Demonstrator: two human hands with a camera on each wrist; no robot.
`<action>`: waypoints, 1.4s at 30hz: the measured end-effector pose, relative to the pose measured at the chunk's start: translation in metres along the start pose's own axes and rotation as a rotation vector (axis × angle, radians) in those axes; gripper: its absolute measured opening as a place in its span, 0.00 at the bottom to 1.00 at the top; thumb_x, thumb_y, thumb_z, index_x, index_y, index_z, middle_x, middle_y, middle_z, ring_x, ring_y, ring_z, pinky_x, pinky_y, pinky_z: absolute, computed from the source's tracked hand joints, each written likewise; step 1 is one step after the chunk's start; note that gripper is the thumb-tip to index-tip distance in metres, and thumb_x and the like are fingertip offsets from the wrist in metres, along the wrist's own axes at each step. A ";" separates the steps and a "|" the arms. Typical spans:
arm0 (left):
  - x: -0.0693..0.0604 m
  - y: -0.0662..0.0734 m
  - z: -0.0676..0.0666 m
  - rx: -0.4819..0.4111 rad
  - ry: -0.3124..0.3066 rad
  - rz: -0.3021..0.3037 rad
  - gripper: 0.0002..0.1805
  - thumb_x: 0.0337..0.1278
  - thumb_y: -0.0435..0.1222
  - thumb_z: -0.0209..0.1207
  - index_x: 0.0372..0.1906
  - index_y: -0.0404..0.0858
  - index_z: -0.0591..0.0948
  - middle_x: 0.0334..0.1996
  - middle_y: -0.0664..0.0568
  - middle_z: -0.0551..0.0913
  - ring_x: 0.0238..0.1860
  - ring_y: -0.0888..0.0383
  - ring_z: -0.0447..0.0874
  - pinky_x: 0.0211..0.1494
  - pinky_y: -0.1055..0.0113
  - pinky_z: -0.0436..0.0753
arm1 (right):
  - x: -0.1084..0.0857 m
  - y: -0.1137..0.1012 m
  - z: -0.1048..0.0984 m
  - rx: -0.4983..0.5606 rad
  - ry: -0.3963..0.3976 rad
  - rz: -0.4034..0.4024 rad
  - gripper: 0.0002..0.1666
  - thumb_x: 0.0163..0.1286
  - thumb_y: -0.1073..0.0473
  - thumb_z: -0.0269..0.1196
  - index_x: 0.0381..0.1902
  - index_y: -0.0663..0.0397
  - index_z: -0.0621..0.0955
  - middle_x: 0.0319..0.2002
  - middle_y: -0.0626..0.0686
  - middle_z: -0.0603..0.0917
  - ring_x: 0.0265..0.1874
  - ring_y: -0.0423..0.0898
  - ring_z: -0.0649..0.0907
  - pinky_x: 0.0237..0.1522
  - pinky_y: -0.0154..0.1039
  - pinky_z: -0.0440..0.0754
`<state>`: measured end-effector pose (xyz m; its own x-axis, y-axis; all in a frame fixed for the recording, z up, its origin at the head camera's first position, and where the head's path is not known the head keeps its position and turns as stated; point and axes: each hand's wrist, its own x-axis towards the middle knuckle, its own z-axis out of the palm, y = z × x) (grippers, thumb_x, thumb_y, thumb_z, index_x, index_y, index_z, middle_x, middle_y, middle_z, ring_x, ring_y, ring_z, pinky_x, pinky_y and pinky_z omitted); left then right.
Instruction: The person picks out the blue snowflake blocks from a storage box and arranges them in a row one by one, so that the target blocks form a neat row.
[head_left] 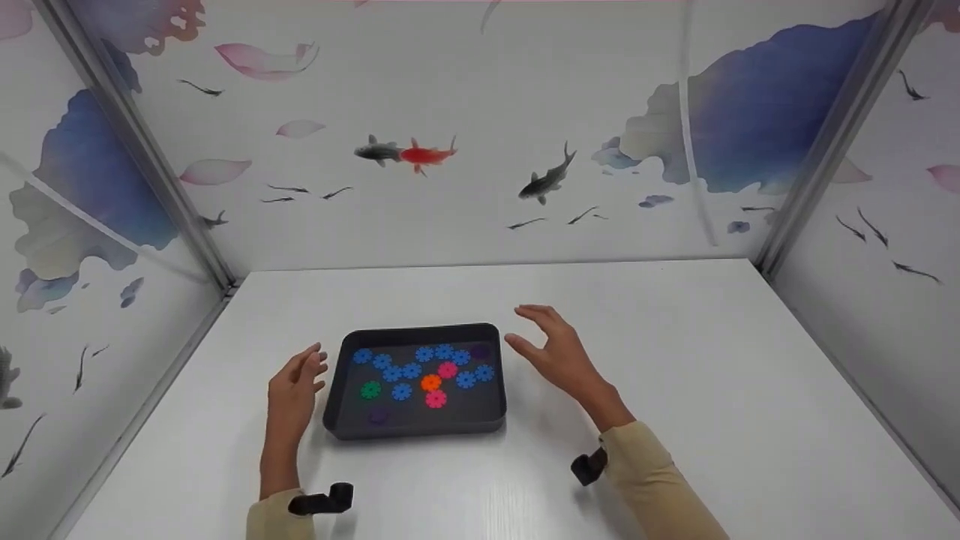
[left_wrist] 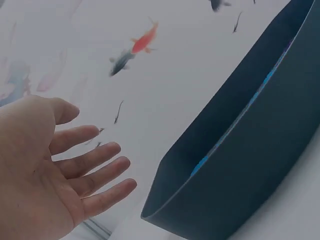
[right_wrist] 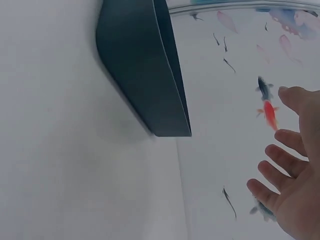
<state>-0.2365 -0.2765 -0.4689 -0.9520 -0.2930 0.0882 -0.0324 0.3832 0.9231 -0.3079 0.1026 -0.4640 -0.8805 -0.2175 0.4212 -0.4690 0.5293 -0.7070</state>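
A dark grey rectangular tray (head_left: 345, 424) lies on the white table, with several flat notched plastic discs inside. Most are blue, like the blue disc (head_left: 402, 391); there are also a green disc (head_left: 370, 389), an orange disc (head_left: 430, 382), two pink ones and dark purple ones. Just left of the tray is my left hand (head_left: 295, 386), its fingers relaxed and holding nothing. My right hand (head_left: 559, 356) hovers to the tray's right, thumb and fingers spread apart. In the left wrist view the tray's wall (left_wrist: 260, 165) stands apart from the fingers; most discs are hidden there.
The white table (head_left: 660, 337) is bounded by a printed back wall (head_left: 480, 210) with fish and petals, plus side panels. Metal posts (head_left: 150, 150) stand at the corners. Black wrist cameras (head_left: 330, 499) sit on both beige sleeves (head_left: 652, 465).
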 end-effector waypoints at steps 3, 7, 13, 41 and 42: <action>0.001 -0.008 -0.001 -0.026 0.021 -0.043 0.29 0.79 0.51 0.42 0.71 0.38 0.70 0.67 0.39 0.76 0.67 0.46 0.77 0.64 0.60 0.82 | 0.001 -0.001 0.010 0.049 0.015 0.013 0.32 0.66 0.50 0.69 0.65 0.54 0.78 0.64 0.56 0.78 0.66 0.55 0.77 0.66 0.55 0.78; 0.002 -0.017 -0.002 -0.048 0.010 -0.088 0.27 0.79 0.48 0.44 0.71 0.36 0.71 0.66 0.36 0.76 0.66 0.44 0.78 0.58 0.68 0.85 | 0.001 -0.001 0.023 0.081 0.026 0.060 0.31 0.65 0.51 0.71 0.65 0.52 0.78 0.63 0.56 0.79 0.64 0.56 0.78 0.62 0.55 0.80; 0.002 -0.029 -0.003 -0.023 -0.067 -0.160 0.28 0.79 0.47 0.46 0.72 0.34 0.70 0.67 0.34 0.75 0.66 0.41 0.77 0.57 0.63 0.86 | -0.002 0.002 0.040 0.106 -0.041 0.171 0.31 0.65 0.52 0.71 0.64 0.54 0.78 0.62 0.57 0.79 0.63 0.57 0.78 0.63 0.58 0.78; 0.005 -0.039 0.000 0.029 -0.175 -0.215 0.25 0.74 0.38 0.51 0.71 0.37 0.71 0.66 0.33 0.75 0.55 0.49 0.79 0.46 0.67 0.80 | 0.005 -0.001 0.065 -0.290 -0.274 0.167 0.25 0.60 0.54 0.74 0.55 0.54 0.85 0.53 0.55 0.83 0.52 0.55 0.81 0.58 0.57 0.79; 0.005 -0.039 0.000 0.036 -0.177 -0.219 0.25 0.74 0.38 0.51 0.71 0.37 0.71 0.66 0.34 0.75 0.54 0.50 0.79 0.45 0.67 0.80 | 0.004 0.000 0.066 -0.313 -0.278 0.173 0.24 0.60 0.53 0.74 0.54 0.54 0.85 0.52 0.54 0.83 0.51 0.55 0.80 0.57 0.56 0.79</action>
<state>-0.2402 -0.2929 -0.5050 -0.9594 -0.2160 -0.1812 -0.2508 0.3597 0.8987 -0.3159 0.0475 -0.4994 -0.9492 -0.2935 0.1136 -0.3077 0.7904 -0.5297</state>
